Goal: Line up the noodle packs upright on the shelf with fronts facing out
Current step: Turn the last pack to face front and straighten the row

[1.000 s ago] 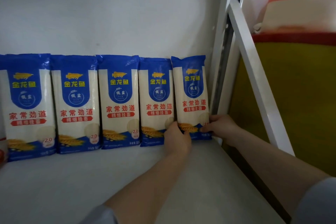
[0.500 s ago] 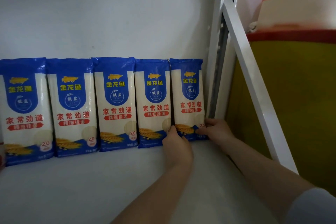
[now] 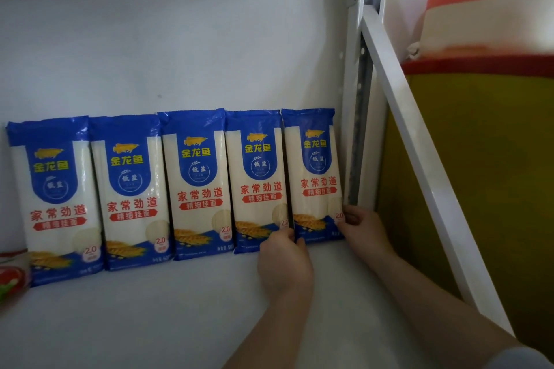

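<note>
Five noodle packs are stood upright in a row against the far wall of the shelf, fronts facing out. The rightmost pack, just beside the post, is gripped at its lower corners: the left hand is closed on its left edge, the right hand on its right. A red packet is seen at far left.

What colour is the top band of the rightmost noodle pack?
Blue, in the head view: rightmost noodle pack.
</note>
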### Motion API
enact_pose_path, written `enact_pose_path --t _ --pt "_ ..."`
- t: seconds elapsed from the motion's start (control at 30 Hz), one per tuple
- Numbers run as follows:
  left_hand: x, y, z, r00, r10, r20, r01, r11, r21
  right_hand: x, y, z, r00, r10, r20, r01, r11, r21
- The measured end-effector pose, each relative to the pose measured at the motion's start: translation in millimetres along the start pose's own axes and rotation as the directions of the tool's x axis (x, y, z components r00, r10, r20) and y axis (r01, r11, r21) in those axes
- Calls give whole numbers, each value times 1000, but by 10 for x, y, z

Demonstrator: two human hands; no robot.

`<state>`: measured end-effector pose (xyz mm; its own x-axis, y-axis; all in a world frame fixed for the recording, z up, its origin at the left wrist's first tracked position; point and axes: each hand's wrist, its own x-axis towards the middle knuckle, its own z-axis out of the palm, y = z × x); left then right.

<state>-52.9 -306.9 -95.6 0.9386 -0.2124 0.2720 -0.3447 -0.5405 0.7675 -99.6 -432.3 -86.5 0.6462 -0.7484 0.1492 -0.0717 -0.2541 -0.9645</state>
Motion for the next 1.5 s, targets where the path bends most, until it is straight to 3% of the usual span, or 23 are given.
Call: enact_pose_path --t 0.23,0.43,0.8,1.37,1.5 --pt "32 0 -6 995 -89 -34 86 994 -67 -18 11 -24 995 -12 99 13 1000 -4" --pt "30 -7 11 996 -82 -34 80 994 -69 -21 24 -20 983 -36 182 52 995 -84" --pt "-11 49 -36 998 -58 14 60 993 -105 -30 54 25 988 -94 126 110 986 -127" --pt "8 40 -15 999 -52 10 52 999 -16 67 163 83 993 -90 72 102 976 -192" --pt "-2 34 -16 998 -63 15 64 998 -30 -21 10 51 996 -86 -3 85 991 -105"
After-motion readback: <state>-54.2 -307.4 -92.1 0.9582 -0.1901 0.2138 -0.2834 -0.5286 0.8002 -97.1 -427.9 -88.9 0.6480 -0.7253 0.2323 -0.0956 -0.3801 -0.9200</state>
